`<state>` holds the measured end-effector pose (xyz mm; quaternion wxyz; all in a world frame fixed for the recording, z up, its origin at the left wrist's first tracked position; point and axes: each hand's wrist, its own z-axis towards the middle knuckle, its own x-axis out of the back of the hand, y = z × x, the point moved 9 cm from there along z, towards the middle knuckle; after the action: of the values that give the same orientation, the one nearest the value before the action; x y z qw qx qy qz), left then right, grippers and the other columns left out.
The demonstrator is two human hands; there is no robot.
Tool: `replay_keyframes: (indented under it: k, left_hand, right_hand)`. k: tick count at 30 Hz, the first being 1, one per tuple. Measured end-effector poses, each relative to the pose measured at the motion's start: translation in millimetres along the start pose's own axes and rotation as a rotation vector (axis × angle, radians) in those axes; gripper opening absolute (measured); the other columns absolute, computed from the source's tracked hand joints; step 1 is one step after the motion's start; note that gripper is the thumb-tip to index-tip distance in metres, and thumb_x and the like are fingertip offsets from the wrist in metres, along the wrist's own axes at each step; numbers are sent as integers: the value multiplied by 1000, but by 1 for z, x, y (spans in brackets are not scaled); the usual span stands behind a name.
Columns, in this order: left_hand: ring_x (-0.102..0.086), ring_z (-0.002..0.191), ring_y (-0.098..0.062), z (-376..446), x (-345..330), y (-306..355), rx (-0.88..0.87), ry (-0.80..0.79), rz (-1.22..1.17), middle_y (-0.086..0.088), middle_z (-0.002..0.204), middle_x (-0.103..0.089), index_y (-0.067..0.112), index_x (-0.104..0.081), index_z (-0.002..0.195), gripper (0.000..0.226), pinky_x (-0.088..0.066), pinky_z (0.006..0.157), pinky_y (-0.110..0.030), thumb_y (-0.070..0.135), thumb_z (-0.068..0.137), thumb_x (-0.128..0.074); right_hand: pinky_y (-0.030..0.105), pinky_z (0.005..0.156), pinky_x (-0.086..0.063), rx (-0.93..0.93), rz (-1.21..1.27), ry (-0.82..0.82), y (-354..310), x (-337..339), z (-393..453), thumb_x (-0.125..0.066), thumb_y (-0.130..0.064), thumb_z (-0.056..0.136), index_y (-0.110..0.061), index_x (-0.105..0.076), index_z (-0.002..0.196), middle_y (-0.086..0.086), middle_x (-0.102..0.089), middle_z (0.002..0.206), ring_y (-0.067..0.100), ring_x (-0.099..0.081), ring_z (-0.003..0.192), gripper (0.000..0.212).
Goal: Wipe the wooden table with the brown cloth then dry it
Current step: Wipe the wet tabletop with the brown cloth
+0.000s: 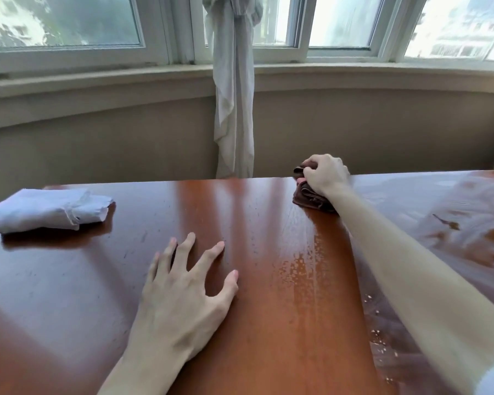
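Note:
A glossy reddish wooden table (pixel 254 280) fills the lower part of the head view. My right hand (pixel 324 173) grips a bunched brown cloth (pixel 308 198) at the table's far edge, right of centre, pressing it on the wood. Wet streaks and droplets shine on the right half of the table, beside and under my right forearm. My left hand (pixel 188 283) rests flat on the table near the middle, fingers spread, holding nothing. A folded white cloth (pixel 46 209) lies at the far left of the table.
Behind the table runs a beige wall with a window sill (pixel 97 81) and windows above. A tied white curtain (pixel 234 109) hangs down to the table's far edge at centre.

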<state>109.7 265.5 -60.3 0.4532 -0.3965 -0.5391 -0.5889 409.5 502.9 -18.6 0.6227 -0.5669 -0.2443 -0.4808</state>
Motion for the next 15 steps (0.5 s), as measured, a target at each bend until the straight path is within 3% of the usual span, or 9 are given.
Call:
replay_keyframes:
  k: [7, 12, 15]
  left_hand:
    - [-3, 155, -21, 1, 0, 3, -7, -52, -15, 5, 166, -15, 52, -26, 152, 65, -4, 126, -42, 75, 92, -29]
    - [-12, 153, -25, 0, 5, 5, -24, -50, -7, 0, 166, -20, 50, -29, 152, 64, -9, 125, -45, 73, 93, -30]
    - [-14, 153, -27, -4, 5, 4, -23, -59, -11, -2, 166, -21, 49, -30, 153, 65, -10, 125, -46, 74, 93, -30]
  right_hand:
    - [39, 95, -51, 177, 46, -70, -24, 18, -132, -55, -27, 88, -30, -73, 117, -4, -67, 125, 25, -59, 117, 34]
    - [32, 103, -42, 345, 62, -124, -46, 45, -260, -59, -27, 90, -32, -70, 124, -16, -59, 138, 11, -47, 132, 36]
    - [32, 104, -40, 345, 111, -152, -45, 55, -288, -59, -30, 89, -39, -69, 124, -23, -56, 140, 5, -45, 134, 38]
